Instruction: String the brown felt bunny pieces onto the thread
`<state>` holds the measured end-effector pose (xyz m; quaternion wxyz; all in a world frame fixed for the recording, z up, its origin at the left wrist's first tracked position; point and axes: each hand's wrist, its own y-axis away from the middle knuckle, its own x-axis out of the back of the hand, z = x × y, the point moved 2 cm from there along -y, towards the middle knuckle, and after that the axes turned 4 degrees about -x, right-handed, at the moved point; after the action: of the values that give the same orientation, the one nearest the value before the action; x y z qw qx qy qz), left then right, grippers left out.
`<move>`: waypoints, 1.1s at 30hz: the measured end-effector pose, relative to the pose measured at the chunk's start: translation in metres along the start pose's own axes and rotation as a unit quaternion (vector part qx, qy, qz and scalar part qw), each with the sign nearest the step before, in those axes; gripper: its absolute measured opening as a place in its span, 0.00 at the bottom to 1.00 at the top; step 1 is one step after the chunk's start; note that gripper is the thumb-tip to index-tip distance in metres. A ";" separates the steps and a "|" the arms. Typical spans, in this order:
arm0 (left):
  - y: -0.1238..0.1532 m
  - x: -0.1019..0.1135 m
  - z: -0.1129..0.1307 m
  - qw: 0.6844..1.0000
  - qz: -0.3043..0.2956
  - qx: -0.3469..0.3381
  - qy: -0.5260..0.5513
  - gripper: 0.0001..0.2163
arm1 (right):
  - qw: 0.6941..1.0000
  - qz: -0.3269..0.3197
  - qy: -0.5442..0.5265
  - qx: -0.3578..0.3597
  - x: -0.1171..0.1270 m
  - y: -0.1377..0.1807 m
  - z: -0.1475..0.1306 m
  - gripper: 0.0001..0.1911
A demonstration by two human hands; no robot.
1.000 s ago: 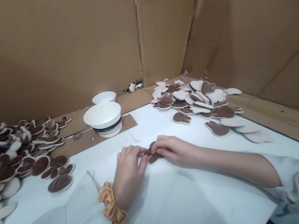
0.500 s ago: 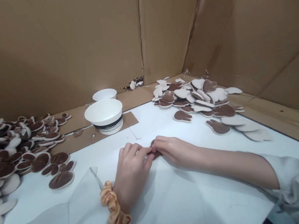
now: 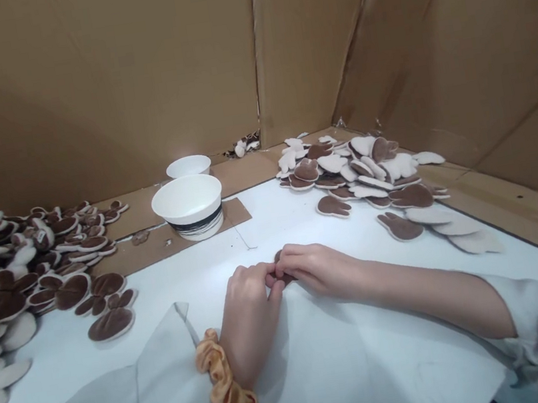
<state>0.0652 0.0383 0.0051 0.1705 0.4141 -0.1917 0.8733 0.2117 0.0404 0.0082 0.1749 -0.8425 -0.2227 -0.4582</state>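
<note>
My left hand and my right hand meet on the white table sheet, fingertips pinched together on one small brown plush piece. Most of that piece is hidden under the fingers; only a dark brown edge shows. An orange scrunchie sits on my left wrist. Both sleeves are pale grey.
A large heap of brown-and-cream plush pieces lies at the left. A smaller heap lies at the far right. Two white paper bowls stand on a cardboard strip behind my hands. Cardboard walls enclose the table.
My hands have closed in over the brown piece, hiding more of it. The view has shifted slightly; my left arm sits a little further right.
</note>
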 end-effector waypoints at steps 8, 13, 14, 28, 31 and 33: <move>-0.001 0.001 0.002 0.999 -0.025 0.016 0.011 0.08 | 1.000 0.001 0.009 -0.020 -0.002 -0.001 0.003 0.11; -0.003 0.001 0.005 0.999 -0.042 0.029 0.008 0.10 | 1.000 0.000 0.007 -0.024 -0.001 0.000 0.006 0.09; -0.003 0.001 0.006 0.999 -0.043 0.029 0.008 0.10 | 1.000 0.001 0.008 -0.026 0.000 0.001 0.007 0.09; -0.005 0.002 0.007 0.998 -0.043 0.044 0.017 0.10 | 0.997 0.024 0.049 -0.060 0.007 0.007 0.019 0.08; -0.006 0.003 0.008 0.998 -0.045 0.051 0.010 0.09 | 0.996 0.025 0.057 -0.058 0.006 0.007 0.020 0.08; -0.007 0.003 0.008 0.998 -0.047 0.052 0.009 0.08 | 0.996 0.026 0.067 -0.045 0.006 0.007 0.020 0.07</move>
<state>0.0717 0.0410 0.0138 0.1910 0.4233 -0.1254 0.8767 0.2320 0.0459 0.0025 0.1632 -0.8226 -0.1673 -0.5184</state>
